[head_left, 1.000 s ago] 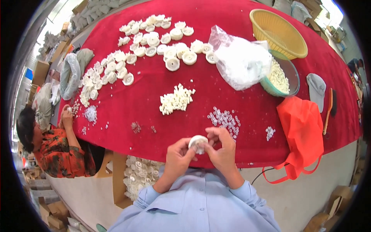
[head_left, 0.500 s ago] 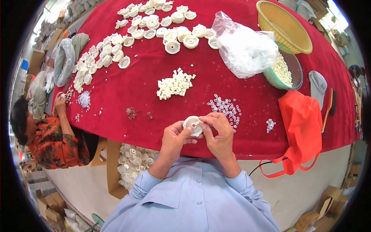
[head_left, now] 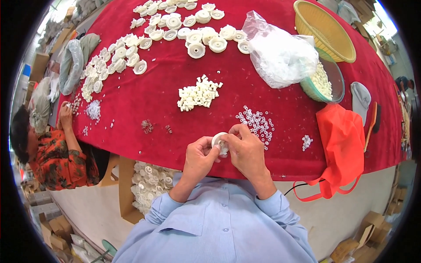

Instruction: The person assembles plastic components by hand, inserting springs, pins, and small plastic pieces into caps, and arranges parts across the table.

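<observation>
Both my hands hold one small white round plastic wheel (head_left: 219, 142) over the near edge of the red table (head_left: 144, 149). My left hand (head_left: 198, 155) grips it from the left with thumb and fingers. My right hand (head_left: 246, 149) pinches its right side, fingertips pressed on its face. Just beyond my hands lies a scatter of tiny clear rings (head_left: 256, 122). Farther off sits a heap of small cream blocks (head_left: 199, 93). Two little dark springs (head_left: 148, 126) lie to the left.
Many white wheels (head_left: 175, 30) lie across the far table. A clear plastic bag (head_left: 280, 55), a green bowl of parts (head_left: 324, 81), a yellow basket (head_left: 324, 28) and an orange bag (head_left: 344, 149) are at right. Another person (head_left: 52, 149) works at left. A box of wheels (head_left: 151, 184) stands below.
The view has shifted slightly; my hands stay together on the white wheel, turning it a little between the fingers. Nothing was picked up or put down.
</observation>
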Action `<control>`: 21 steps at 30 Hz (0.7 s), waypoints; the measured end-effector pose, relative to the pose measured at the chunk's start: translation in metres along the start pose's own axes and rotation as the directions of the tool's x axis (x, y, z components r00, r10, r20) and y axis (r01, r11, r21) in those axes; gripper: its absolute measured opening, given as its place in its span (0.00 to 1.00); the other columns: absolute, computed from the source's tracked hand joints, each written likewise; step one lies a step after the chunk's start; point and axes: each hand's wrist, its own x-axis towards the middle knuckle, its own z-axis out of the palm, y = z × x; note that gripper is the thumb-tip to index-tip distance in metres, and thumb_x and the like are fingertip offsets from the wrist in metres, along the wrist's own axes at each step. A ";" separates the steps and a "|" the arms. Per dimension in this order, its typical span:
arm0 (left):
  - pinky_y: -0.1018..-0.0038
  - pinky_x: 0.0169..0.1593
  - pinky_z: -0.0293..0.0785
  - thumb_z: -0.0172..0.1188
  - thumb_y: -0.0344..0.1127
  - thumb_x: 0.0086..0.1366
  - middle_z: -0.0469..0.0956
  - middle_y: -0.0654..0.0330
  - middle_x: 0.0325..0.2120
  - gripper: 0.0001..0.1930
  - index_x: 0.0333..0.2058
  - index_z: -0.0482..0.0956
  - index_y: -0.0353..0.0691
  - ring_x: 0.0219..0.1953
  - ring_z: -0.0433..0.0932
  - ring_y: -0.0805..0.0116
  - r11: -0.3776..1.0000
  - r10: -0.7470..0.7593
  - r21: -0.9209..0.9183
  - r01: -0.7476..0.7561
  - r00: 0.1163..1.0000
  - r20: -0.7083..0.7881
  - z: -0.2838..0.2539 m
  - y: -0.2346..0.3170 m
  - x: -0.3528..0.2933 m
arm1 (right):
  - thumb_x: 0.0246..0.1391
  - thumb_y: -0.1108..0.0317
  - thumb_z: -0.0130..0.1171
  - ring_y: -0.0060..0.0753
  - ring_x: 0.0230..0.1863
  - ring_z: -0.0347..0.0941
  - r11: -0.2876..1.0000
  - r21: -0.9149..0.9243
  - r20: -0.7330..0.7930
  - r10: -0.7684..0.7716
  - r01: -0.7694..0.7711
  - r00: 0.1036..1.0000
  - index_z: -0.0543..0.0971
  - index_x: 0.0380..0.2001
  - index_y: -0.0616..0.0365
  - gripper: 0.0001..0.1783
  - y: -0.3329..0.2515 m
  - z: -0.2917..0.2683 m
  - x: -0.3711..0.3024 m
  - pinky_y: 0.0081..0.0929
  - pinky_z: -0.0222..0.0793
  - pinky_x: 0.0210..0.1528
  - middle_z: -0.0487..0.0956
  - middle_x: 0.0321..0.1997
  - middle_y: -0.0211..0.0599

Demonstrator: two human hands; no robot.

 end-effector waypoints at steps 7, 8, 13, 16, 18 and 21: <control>0.78 0.35 0.83 0.59 0.28 0.73 0.86 0.57 0.37 0.11 0.49 0.81 0.28 0.36 0.84 0.75 0.999 -0.046 -0.006 0.046 0.999 0.022 -0.004 0.006 0.002 | 0.47 0.80 0.66 0.47 0.43 0.78 0.996 0.051 0.005 -0.069 0.069 0.998 0.79 0.34 0.63 0.09 0.003 0.005 0.001 0.40 0.76 0.43 0.77 0.44 0.41; 0.78 0.36 0.83 0.58 0.27 0.73 0.85 0.57 0.38 0.11 0.49 0.81 0.29 0.36 0.84 0.74 0.998 -0.065 -0.008 0.065 0.997 0.039 -0.004 0.007 0.002 | 0.47 0.80 0.66 0.47 0.43 0.78 0.996 0.051 0.005 -0.070 0.070 0.998 0.79 0.34 0.63 0.09 0.004 0.006 0.001 0.40 0.76 0.43 0.77 0.44 0.41; 0.77 0.37 0.84 0.58 0.27 0.73 0.85 0.57 0.39 0.12 0.51 0.81 0.29 0.37 0.84 0.74 0.999 -0.038 0.020 0.037 0.999 0.016 -0.005 -0.003 0.000 | 0.48 0.80 0.65 0.49 0.48 0.76 0.998 -0.003 0.056 -0.066 0.066 0.996 0.78 0.35 0.65 0.10 0.002 0.010 -0.001 0.42 0.76 0.48 0.76 0.50 0.45; 0.77 0.37 0.84 0.58 0.27 0.73 0.85 0.57 0.39 0.12 0.51 0.81 0.29 0.38 0.84 0.74 0.999 -0.028 0.028 0.027 0.999 0.025 -0.005 -0.005 0.001 | 0.49 0.80 0.65 0.49 0.49 0.76 0.998 0.025 0.059 -0.063 0.062 0.996 0.78 0.35 0.65 0.09 0.008 0.015 -0.003 0.41 0.75 0.49 0.76 0.52 0.45; 0.77 0.37 0.84 0.58 0.27 0.73 0.85 0.57 0.40 0.12 0.51 0.81 0.29 0.38 0.84 0.74 0.999 -0.023 0.029 0.022 0.999 0.030 -0.006 -0.005 0.001 | 0.49 0.79 0.66 0.49 0.49 0.76 0.995 0.027 0.059 -0.093 0.091 0.994 0.77 0.35 0.65 0.09 0.008 0.011 -0.001 0.42 0.76 0.48 0.76 0.52 0.46; 0.77 0.37 0.84 0.58 0.28 0.73 0.86 0.57 0.38 0.13 0.51 0.81 0.29 0.37 0.84 0.74 1.000 -0.022 0.007 0.022 0.999 0.024 -0.009 -0.005 0.001 | 0.49 0.79 0.66 0.49 0.48 0.76 0.990 0.054 0.065 -0.130 0.127 0.989 0.77 0.34 0.65 0.10 0.012 0.012 0.000 0.41 0.76 0.47 0.76 0.52 0.46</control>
